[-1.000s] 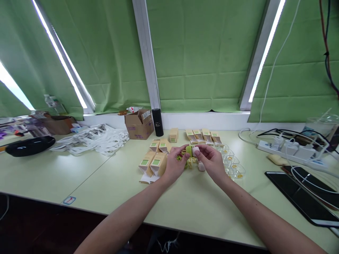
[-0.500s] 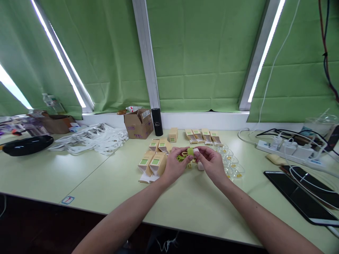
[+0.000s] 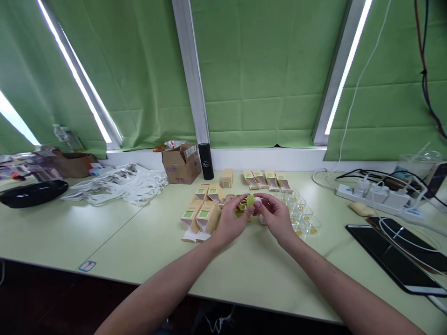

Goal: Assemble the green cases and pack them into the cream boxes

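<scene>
Above the pale table [image 3: 153, 251], my left hand [image 3: 233, 215] pinches a small green ring-shaped piece [image 3: 250, 200]. My right hand [image 3: 277, 215] holds a small white piece [image 3: 257, 201] against its right side. Under and between the hands lie more green pieces [image 3: 240, 212], partly hidden by my fingers. Clear plastic cups [image 3: 310, 225] with gold-coloured bits inside stand in rows beside my right hand. Open tan boxes [image 3: 208, 216] with green labels stand left of my left hand.
Farther back are more tan boxes [image 3: 268, 179], a black cylinder [image 3: 206, 161] and a cardboard box [image 3: 181, 164]. White straps [image 3: 122, 184] lie to the left. A power strip [image 3: 380, 199] and a dark phone [image 3: 391, 258] are at the right.
The whole view has shifted slightly. Both hands still hold the green and white pieces together, with my right fingers a little more around the white one.
</scene>
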Tool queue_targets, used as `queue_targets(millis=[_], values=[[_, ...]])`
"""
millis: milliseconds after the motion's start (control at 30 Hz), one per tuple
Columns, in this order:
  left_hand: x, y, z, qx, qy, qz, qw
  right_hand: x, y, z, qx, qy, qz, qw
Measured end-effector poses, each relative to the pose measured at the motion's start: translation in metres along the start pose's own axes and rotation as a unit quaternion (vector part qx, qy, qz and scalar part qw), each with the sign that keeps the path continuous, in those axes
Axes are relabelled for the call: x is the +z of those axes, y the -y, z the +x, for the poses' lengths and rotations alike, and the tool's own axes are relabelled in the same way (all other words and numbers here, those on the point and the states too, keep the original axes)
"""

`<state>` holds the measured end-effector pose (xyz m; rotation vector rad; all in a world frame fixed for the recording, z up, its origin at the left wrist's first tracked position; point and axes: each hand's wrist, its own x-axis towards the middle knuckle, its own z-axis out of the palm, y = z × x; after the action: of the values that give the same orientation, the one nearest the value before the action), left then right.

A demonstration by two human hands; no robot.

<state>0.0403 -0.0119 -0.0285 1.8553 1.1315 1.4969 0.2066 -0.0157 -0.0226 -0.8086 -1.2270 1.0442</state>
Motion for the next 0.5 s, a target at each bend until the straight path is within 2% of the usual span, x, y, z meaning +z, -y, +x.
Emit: queue_targets(millis=[167,367,500], values=[[0.004,-0.005,-0.007,0.048,0.010,0.053,0.997,0.000,-0.003,0.000,-0.015,-0.036,0.007,0.999],[0.009,-0.005,-0.010,0.135,0.019,0.070,0.988,0.004,-0.005,-0.004,0.005,-0.025,0.063,0.998],[0.008,-0.004,-0.012,0.164,0.011,0.073,0.984,0.006,-0.005,-0.007,-0.001,-0.020,0.066,0.998]])
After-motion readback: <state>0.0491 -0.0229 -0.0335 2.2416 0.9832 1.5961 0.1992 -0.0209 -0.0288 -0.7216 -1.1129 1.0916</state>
